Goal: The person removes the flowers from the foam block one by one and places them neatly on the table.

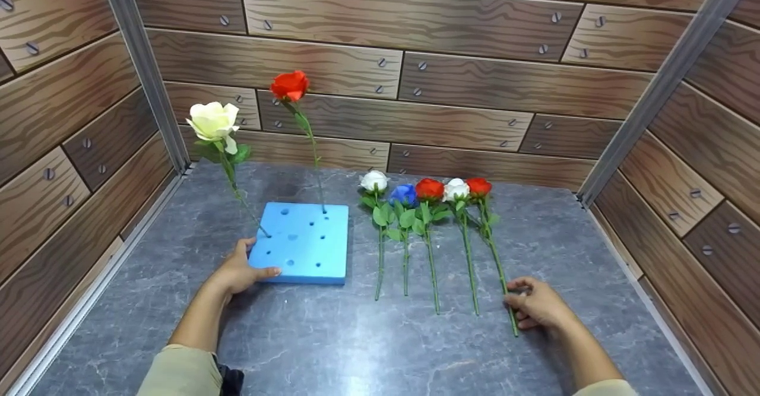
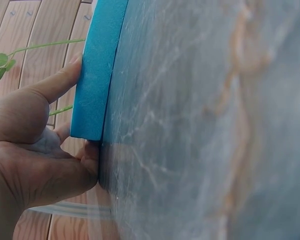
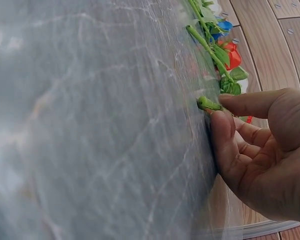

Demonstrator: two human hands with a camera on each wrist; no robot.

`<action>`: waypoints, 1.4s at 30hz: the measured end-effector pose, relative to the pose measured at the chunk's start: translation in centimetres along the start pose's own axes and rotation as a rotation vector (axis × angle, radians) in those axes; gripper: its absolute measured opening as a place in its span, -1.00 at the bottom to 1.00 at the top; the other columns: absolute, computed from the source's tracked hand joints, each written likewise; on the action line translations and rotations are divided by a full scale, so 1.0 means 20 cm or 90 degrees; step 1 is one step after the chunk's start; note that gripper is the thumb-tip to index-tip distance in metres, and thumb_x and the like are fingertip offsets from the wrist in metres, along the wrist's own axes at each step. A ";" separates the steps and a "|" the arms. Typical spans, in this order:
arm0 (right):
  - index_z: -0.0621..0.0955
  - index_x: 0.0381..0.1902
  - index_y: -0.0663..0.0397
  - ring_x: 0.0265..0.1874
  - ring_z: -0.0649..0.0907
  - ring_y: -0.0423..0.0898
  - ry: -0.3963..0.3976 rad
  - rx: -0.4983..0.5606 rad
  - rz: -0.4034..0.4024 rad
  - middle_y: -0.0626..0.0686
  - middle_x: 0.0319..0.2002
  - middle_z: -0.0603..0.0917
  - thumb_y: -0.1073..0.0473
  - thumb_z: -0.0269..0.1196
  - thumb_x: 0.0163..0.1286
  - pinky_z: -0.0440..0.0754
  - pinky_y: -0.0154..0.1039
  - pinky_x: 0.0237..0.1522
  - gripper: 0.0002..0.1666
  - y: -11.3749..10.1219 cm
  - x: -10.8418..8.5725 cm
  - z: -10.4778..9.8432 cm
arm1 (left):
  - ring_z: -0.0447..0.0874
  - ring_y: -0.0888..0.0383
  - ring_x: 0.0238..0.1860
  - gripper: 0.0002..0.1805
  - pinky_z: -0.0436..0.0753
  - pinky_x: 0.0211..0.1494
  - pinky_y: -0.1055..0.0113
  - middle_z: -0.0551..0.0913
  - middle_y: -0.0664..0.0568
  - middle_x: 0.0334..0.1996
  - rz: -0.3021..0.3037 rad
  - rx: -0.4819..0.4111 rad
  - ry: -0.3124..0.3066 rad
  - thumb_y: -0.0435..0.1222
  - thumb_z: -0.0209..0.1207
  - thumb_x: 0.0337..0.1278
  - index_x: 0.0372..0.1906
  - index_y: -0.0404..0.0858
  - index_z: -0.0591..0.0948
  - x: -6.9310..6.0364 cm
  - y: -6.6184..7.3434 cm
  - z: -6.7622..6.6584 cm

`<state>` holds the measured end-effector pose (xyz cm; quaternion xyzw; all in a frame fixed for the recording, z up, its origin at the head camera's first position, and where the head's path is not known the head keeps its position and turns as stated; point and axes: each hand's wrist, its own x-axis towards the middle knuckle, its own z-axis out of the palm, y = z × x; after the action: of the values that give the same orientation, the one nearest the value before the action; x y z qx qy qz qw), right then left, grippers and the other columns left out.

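A blue foam block (image 1: 306,247) with several holes lies on the table at centre-left. Upright in it stand a pale yellow flower (image 1: 214,124) at its left edge and a red flower (image 1: 290,86) near its back edge. The left hand (image 1: 236,270) grips the block's left side, thumb on the near edge; the left wrist view shows the hand (image 2: 35,135) against the block's side (image 2: 95,75). Far right in the row of lying flowers, a red one (image 1: 478,187) has its lower stem between the right hand's (image 1: 539,305) thumb and fingers. That pinch (image 3: 260,145) is close on the stem end (image 3: 208,104).
Left of that red flower lie a white flower (image 1: 456,190), another red flower (image 1: 430,189), a blue flower (image 1: 404,195) and a second white flower (image 1: 374,181), blooms toward the back wall. Wood-patterned walls (image 1: 415,16) enclose the grey marbled table (image 1: 309,342) at the back and sides.
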<state>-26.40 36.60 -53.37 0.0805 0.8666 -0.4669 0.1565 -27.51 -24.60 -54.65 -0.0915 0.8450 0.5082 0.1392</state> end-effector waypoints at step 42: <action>0.58 0.33 0.24 -0.07 0.68 0.06 0.054 -0.068 -0.175 0.23 0.08 0.65 0.19 0.21 0.67 0.63 -0.18 -0.22 -0.61 -0.45 0.00 0.25 | -0.20 -0.53 0.73 0.26 0.06 0.72 -0.44 -0.17 -0.53 0.72 0.002 0.008 0.004 0.00 0.53 0.26 0.74 -0.30 -0.07 0.00 0.01 0.01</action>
<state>-27.91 27.45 -48.92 -0.0275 0.8990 -0.4332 0.0582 -27.47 -24.44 -54.54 -0.0907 0.8490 0.5026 0.1360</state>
